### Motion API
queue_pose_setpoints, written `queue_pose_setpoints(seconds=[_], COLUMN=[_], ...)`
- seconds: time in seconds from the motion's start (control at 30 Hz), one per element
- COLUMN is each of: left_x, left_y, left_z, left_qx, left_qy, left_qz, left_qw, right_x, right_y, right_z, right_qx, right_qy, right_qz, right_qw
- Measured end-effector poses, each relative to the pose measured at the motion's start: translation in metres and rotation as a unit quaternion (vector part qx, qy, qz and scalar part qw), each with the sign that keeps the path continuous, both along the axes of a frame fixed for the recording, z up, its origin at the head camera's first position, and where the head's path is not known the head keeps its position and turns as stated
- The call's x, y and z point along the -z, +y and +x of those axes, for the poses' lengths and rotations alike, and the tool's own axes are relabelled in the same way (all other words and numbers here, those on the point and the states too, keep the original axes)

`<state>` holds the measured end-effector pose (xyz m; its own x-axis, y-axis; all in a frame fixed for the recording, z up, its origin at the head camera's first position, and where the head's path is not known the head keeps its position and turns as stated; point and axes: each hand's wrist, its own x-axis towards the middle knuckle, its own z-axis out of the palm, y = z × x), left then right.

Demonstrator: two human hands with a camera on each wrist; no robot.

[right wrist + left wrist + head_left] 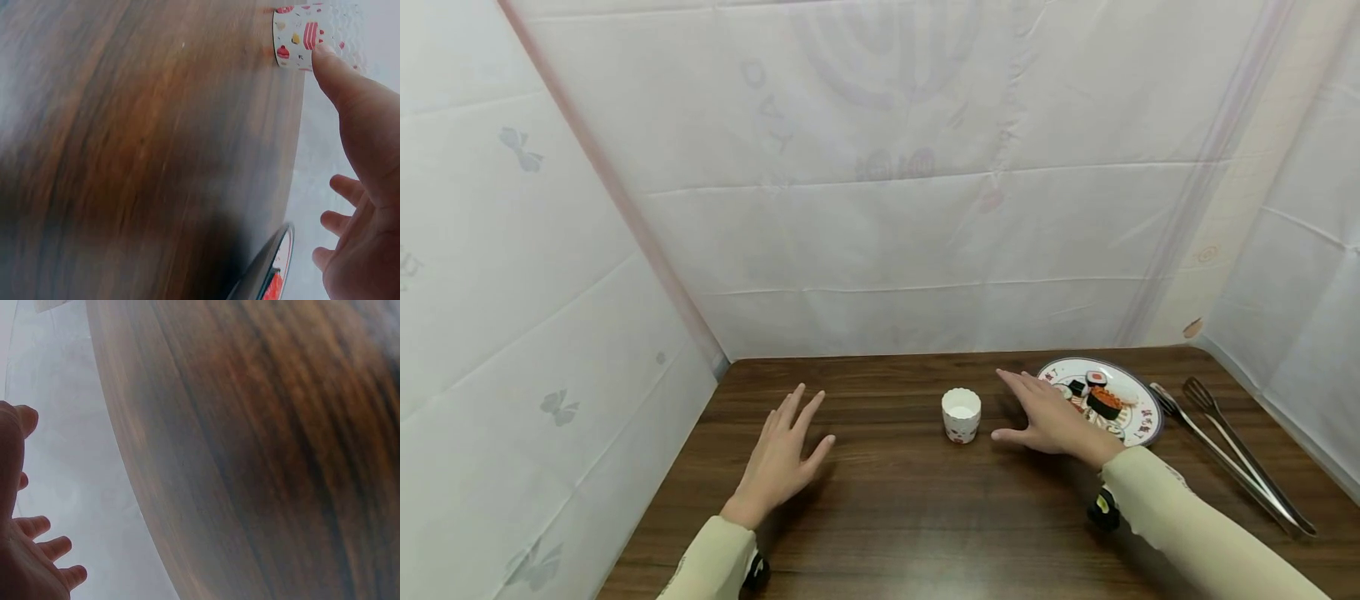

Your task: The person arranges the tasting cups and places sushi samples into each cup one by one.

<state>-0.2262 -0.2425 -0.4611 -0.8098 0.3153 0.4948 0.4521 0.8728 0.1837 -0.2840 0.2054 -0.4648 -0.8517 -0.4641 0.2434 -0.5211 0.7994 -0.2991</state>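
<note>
A small white paper baking cup (961, 415) with a scalloped rim and red printed pictures stands upright mid-table. My right hand (1047, 417) hovers just right of it, fingers spread and holding nothing. In the right wrist view, its thumb overlaps the printed side of the cup (306, 36). Behind that hand lies a round plate (1142, 429) bearing several sushi pieces, partly hidden by the fingers and wrist. My left hand (782, 458) is over the left part of the table, fingers straight and apart, with nothing in its grasp; the left wrist view shows its fingertips (57, 547).
Metal tongs (1236, 458) with dark slotted ends lie at the right side of the table, beside the plate. The brown wooden table (887, 517) ends at the back against a white cloth wall (850, 242). More white cloth (565, 350) hangs along the left side.
</note>
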Motion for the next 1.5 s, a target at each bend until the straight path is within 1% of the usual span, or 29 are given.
queue_pose_setpoints(seconds=[0.1,0.37,0.57,0.67,0.87,1.1,1.27,1.4,1.5], left_x=[0.000,-0.002,-0.001,0.000,0.001,-0.001,-0.003,-0.006,-0.011], left_y=[0.000,0.000,0.002,0.003,0.005,0.011,0.016,0.023,0.031], left_z=[0.000,0.000,0.000,0.000,-0.001,-0.001,-0.002,-0.003,-0.006], left_qx=[-0.002,-0.008,-0.004,-0.001,0.008,0.024,0.036,0.047,0.054], left_qy=[0.005,-0.009,-0.005,-0.002,0.009,-0.005,-0.008,-0.026,-0.047], left_qz=[0.000,-0.002,0.000,0.000,-0.003,0.021,0.030,0.042,0.054], left_qw=[1.0000,0.9999,1.0000,1.0000,0.9999,0.9995,0.9989,0.9977,0.9959], right_x=[0.001,0.007,0.009,0.010,0.011,0.012,0.012,0.012,0.012], right_y=[-0.007,-0.023,-0.035,-0.039,-0.046,-0.052,-0.055,-0.055,-0.055], right_z=[-0.002,-0.007,-0.009,-0.009,-0.011,-0.011,-0.011,-0.011,-0.011], right_qx=[-0.008,-0.033,-0.034,-0.031,-0.028,-0.014,-0.016,-0.020,-0.022], right_qy=[-0.010,-0.050,-0.079,-0.086,-0.085,-0.093,-0.085,-0.078,-0.076], right_qz=[-0.013,-0.044,-0.066,-0.078,-0.101,-0.108,-0.113,-0.114,-0.115], right_qw=[1.000,0.997,0.994,0.993,0.991,0.990,0.990,0.990,0.990])
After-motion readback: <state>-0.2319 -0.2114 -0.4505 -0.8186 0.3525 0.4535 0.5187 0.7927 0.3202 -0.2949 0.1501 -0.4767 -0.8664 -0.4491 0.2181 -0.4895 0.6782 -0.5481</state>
